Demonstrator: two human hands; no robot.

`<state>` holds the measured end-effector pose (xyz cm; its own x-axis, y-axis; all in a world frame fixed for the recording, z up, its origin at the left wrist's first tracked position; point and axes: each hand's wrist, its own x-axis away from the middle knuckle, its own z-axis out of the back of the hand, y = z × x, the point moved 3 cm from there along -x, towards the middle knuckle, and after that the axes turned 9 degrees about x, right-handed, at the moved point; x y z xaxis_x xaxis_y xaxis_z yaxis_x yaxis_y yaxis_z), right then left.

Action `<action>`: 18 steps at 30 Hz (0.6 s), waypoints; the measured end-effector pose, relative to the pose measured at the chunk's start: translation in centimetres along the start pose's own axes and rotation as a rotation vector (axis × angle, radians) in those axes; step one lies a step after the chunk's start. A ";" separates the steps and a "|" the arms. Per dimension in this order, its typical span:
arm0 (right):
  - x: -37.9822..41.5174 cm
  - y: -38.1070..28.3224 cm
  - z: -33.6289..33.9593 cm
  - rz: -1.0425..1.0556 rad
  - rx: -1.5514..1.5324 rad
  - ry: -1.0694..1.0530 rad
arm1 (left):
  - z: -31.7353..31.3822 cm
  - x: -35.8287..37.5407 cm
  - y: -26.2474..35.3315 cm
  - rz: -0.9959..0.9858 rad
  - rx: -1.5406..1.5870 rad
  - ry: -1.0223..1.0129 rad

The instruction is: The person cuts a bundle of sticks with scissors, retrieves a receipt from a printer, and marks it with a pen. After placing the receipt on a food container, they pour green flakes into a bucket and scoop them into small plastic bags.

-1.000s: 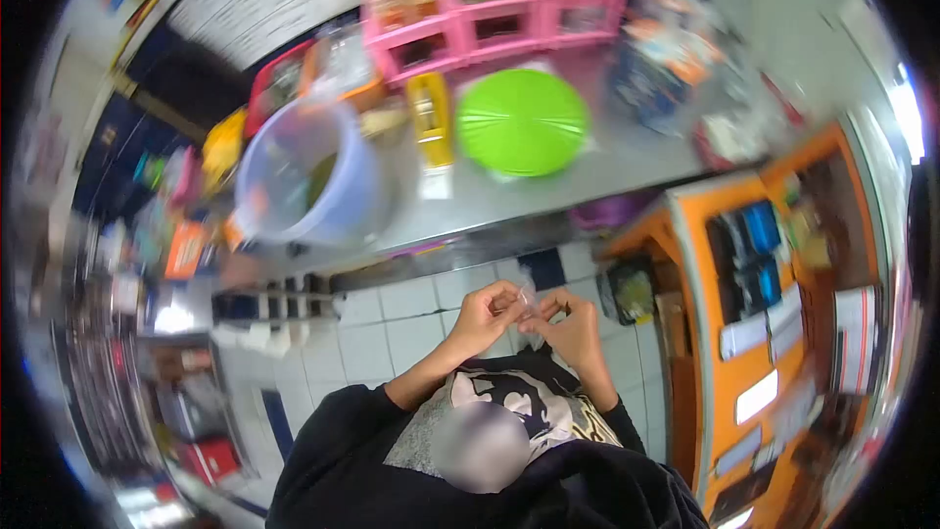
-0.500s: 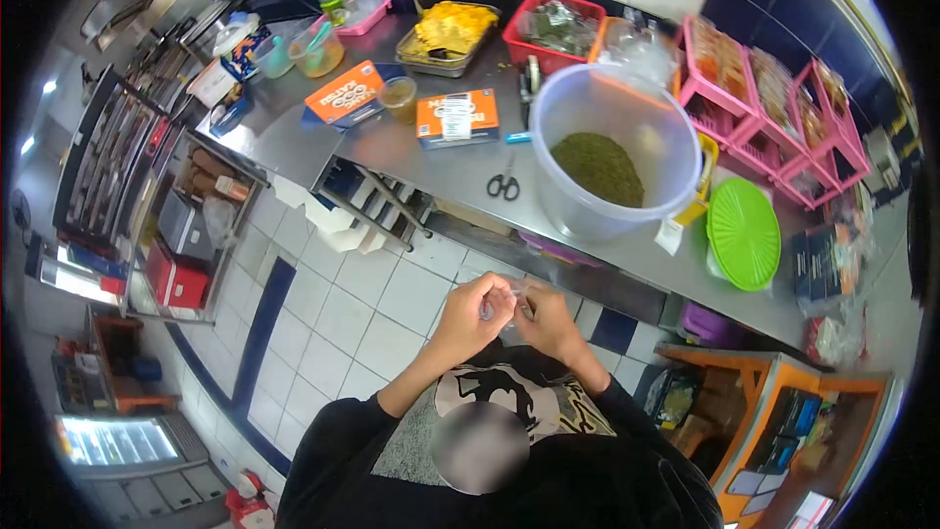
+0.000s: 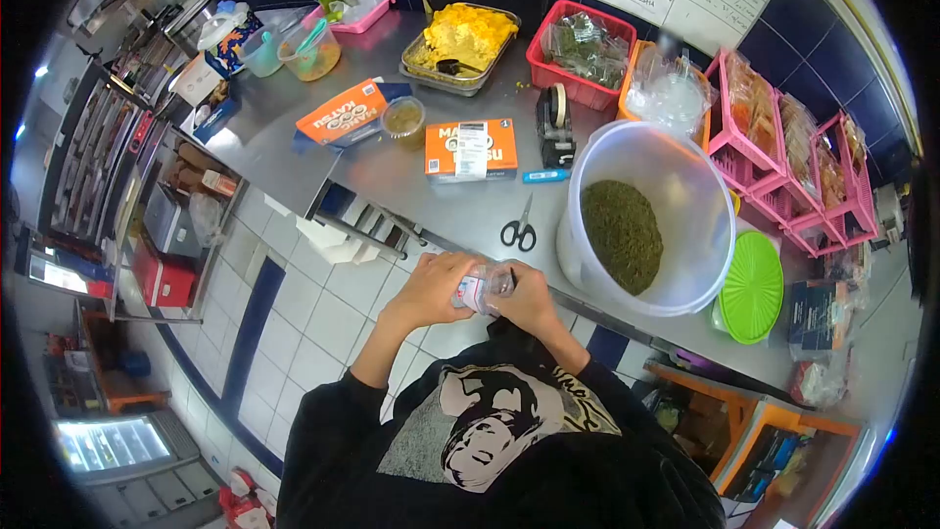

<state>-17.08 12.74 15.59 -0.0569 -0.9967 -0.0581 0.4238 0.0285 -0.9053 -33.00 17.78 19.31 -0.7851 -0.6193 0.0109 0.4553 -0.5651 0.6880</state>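
My left hand (image 3: 433, 290) is curled around a clear plastic packet (image 3: 474, 294) with red and blue print, in front of my chest near the counter's front edge. On the packet's other side, my right hand (image 3: 529, 306) grips it with bent fingers. A small dark sliver shows by the right fingertips; I cannot make out what it is. Black-handled scissors (image 3: 519, 231) lie on the counter just beyond my hands. To the right stands a large translucent bucket (image 3: 693, 235) with dried green leaf bits (image 3: 621, 235) inside.
On the steel counter (image 3: 392, 198) are orange boxes (image 3: 471, 147), a lidded cup (image 3: 403, 121), a blue marker (image 3: 545, 176) and a tape dispenser (image 3: 556, 127). Behind are a tray of yellow food (image 3: 460, 39) and a red basket (image 3: 548, 69). Pink racks (image 3: 783, 167) and a green lid (image 3: 752, 289) stand right.
The view has shifted, with the counter closer. My hands have risen toward the counter edge and moved apart slightly, so more of the printed plastic packet shows between them.
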 end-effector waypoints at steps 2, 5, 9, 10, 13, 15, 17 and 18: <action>-2.1 -0.4 0.3 0.058 0.109 -0.027 | 0.9 -1.4 -0.5 0.023 -0.070 0.009; -5.0 0.2 0.3 0.087 0.136 -0.012 | 2.4 -3.5 -1.6 0.059 -0.148 0.034; -6.9 -1.7 1.5 0.173 0.255 0.075 | 5.1 -5.8 -3.7 0.077 -0.110 0.031; -6.6 -2.2 1.7 0.148 0.324 0.165 | 5.7 -6.2 -4.4 0.017 -0.083 0.072; -7.2 -3.8 3.2 0.082 0.360 0.266 | 8.2 -8.5 -6.5 0.061 -0.129 0.037; -9.0 -2.5 3.1 0.089 0.261 0.288 | 10.3 -11.0 -6.5 0.070 -0.130 0.016; -10.8 -2.3 3.1 0.089 0.162 0.325 | 11.3 -13.6 -6.2 -0.074 -0.112 -0.064; -11.6 -2.3 3.5 0.066 0.077 0.405 | 11.8 -14.7 -5.7 -0.133 -0.127 -0.099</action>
<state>-14.25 23.99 19.84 -0.3715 -0.8822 -0.2895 0.5036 0.0705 -0.8611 -29.03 36.56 23.75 -0.8763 -0.4818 0.0020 0.3896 -0.7062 0.5911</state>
